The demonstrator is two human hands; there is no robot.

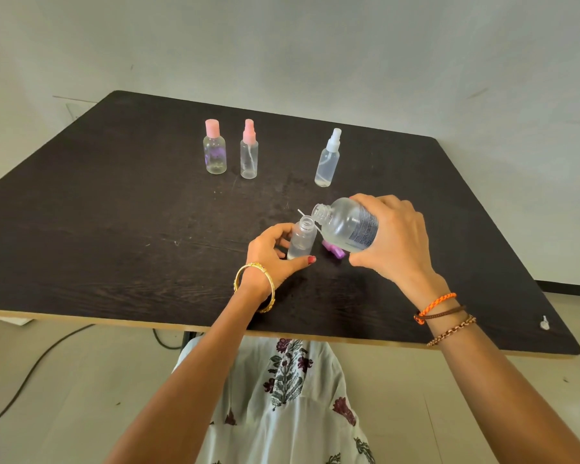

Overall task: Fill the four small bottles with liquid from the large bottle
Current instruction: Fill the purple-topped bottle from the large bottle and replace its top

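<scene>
**Clear bottles on a dark table, one being filled**

Dark wood-grain table (114,195) fills the middle of the head view. Right of centre, the right hand (395,239) has its fingers wrapped round the large bottle (349,226), tipped on its side with its open neck pointing left, just above the mouth of an open small bottle (302,241). The left hand (275,256) holds that small bottle upright on the table, fingers curled round its lower body. A purple cap (332,251) lies on the table just behind, partly hidden under the large bottle. Toward the upper centre stand three more small bottles, all capped: a pink-capped bottle (215,152), a pink sprayer (249,152) beside it, and a white sprayer (329,160) further right.
</scene>
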